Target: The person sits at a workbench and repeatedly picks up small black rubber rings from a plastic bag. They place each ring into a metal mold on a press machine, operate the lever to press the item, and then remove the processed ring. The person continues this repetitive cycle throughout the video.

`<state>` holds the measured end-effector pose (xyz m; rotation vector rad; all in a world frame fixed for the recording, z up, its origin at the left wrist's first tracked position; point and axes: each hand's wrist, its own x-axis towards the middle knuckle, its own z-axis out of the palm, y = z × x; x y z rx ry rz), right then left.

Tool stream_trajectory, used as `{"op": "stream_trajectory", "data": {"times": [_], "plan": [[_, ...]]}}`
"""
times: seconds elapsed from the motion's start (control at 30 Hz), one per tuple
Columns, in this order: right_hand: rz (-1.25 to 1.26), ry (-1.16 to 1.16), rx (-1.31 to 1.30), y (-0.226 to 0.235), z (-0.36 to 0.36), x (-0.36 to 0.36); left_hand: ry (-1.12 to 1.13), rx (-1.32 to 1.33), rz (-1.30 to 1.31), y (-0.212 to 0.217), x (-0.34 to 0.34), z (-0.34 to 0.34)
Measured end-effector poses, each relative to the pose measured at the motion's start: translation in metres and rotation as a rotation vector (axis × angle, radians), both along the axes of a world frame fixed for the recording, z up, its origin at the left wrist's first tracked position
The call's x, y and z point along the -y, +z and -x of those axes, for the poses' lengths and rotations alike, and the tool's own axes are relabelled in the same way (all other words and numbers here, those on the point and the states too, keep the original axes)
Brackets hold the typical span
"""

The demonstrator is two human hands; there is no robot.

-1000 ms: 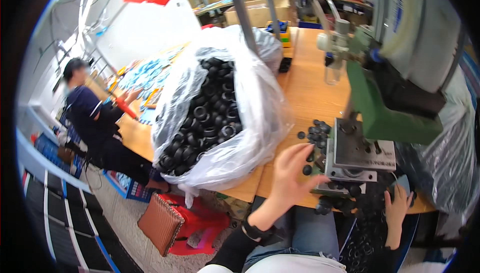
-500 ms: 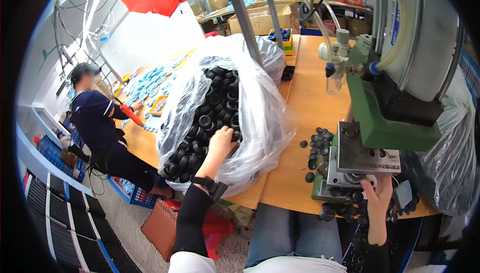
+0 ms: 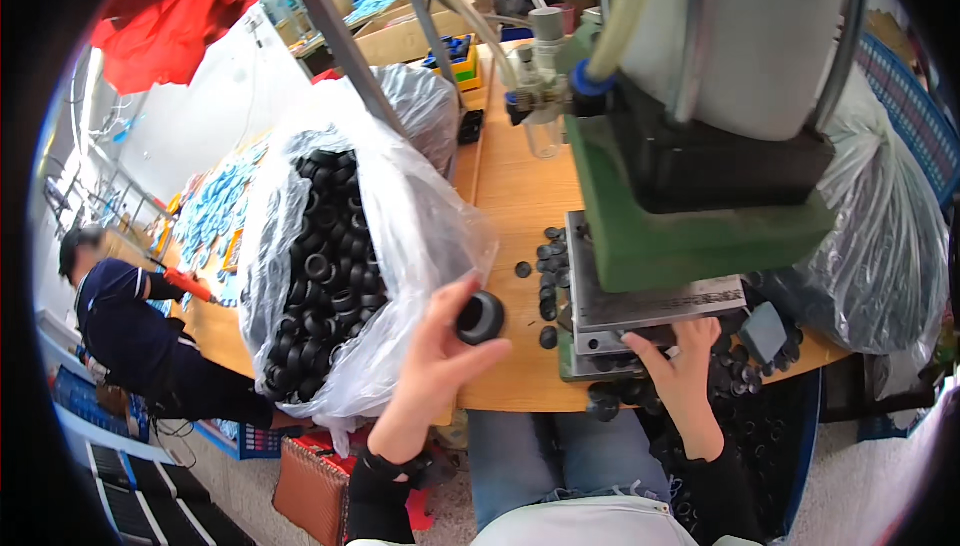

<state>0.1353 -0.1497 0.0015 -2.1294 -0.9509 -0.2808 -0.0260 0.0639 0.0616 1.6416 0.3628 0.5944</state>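
My left hand (image 3: 435, 371) grips a small black hollow wheel (image 3: 483, 318) between thumb and fingers, over the table just right of the bag. Many similar black wheels (image 3: 325, 271) fill the open clear plastic bag (image 3: 415, 216). At the front of the green press (image 3: 700, 236), my right hand (image 3: 685, 386) has its thumb and fingers apart, by the gap under the metal die block (image 3: 660, 301). Nothing shows plainly in that hand; the die block's underside is hidden.
Black discs (image 3: 550, 271) lie left of the press, with more pieces (image 3: 605, 401) along the table's front edge. A tied plastic bag (image 3: 880, 236) stands at right. At left a co-worker (image 3: 125, 316) handles a red tool beside pale blue parts (image 3: 222, 201). Red cloth (image 3: 185, 21) hangs overhead.
My left hand has come out of the bag with a black wheel and moved right, toward the press. My right hand stays at the die. The view has turned right.
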Motion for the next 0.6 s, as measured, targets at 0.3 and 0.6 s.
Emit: {"op": "stream_trajectory", "data": {"times": [0.3, 0.6], "plan": [[-0.22, -0.456, -0.165, -0.046, 0.014, 0.147, -0.049, -0.094, -0.338, -0.056, 0.071, -0.084], [0.158, -0.35, 0.078, -0.071, -0.035, 0.173, -0.102, -0.02, -0.292, -0.057, 0.085, -0.094]]}}
